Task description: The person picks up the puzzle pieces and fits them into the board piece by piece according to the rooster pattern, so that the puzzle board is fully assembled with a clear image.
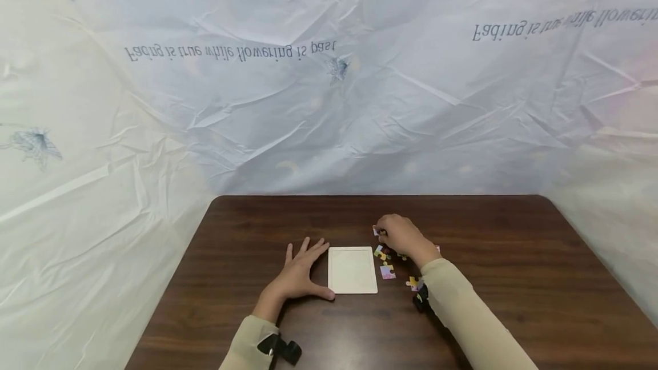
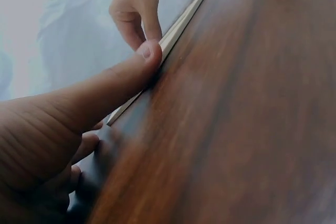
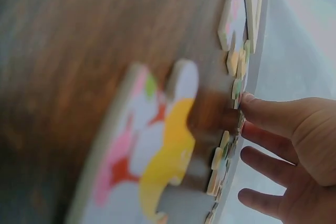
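My left hand (image 1: 297, 276) lies spread on the table, its thumb at the near left corner of a pale square puzzle tray (image 1: 352, 270) and its fingertips by the tray's left edge. In the left wrist view the thumb (image 2: 126, 80) overlaps the tray's thin edge. Beyond the tray's far right corner, my right hand (image 1: 403, 237) pinches a small jigsaw piece (image 1: 376, 230) between thumb and fingers; most of that piece is hidden. The tray's inside is bare. Near the right wrist lies a yellow, pink and white jigsaw piece (image 3: 152, 150).
Several loose jigsaw pieces lie right of the tray, among them a lilac one (image 1: 388, 271) and a yellow-green one (image 1: 381, 253). Some are partly covered by the right forearm. A pale printed sheet (image 1: 329, 101) hangs behind the dark wooden table (image 1: 257, 221).
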{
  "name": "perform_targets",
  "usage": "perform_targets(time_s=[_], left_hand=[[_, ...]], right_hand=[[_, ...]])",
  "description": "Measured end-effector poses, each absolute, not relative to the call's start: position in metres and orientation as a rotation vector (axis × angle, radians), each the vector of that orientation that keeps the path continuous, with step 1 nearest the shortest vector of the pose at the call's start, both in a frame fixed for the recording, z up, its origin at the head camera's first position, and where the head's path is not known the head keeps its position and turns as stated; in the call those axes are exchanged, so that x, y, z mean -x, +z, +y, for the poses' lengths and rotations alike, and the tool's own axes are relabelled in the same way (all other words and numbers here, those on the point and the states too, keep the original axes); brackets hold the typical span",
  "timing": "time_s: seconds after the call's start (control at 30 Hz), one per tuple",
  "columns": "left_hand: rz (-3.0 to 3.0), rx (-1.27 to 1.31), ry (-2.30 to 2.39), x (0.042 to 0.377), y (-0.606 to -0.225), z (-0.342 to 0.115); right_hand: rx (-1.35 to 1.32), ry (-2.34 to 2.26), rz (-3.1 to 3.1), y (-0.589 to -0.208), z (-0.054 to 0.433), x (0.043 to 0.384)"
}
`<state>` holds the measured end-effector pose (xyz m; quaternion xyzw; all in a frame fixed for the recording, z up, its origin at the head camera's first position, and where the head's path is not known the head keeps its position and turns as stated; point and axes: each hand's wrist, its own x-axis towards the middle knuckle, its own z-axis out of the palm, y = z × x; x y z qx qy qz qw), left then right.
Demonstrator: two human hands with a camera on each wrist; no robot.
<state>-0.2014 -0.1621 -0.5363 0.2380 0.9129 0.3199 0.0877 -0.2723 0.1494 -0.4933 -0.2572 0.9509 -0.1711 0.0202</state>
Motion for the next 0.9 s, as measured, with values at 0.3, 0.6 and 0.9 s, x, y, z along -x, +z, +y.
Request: perform_targets(time_s=[0.3,0.6,0.9], left_hand=[[2.712,-0.712,0.911,0.195,-0.54,-0.161],[2.735,-0.701,0.88,0.201,-0.534,-0.157],[2.73,-0.71,0.872,0.209,-0.534,-0.157]], right_hand=[[0.891,-0.407,2.946,-0.495,0.148,0.267],[0.958,-0.348,2.99,-0.494,0.148,0.268],[1.045,-0.493,2.958,-0.494,0.147,0.268]])
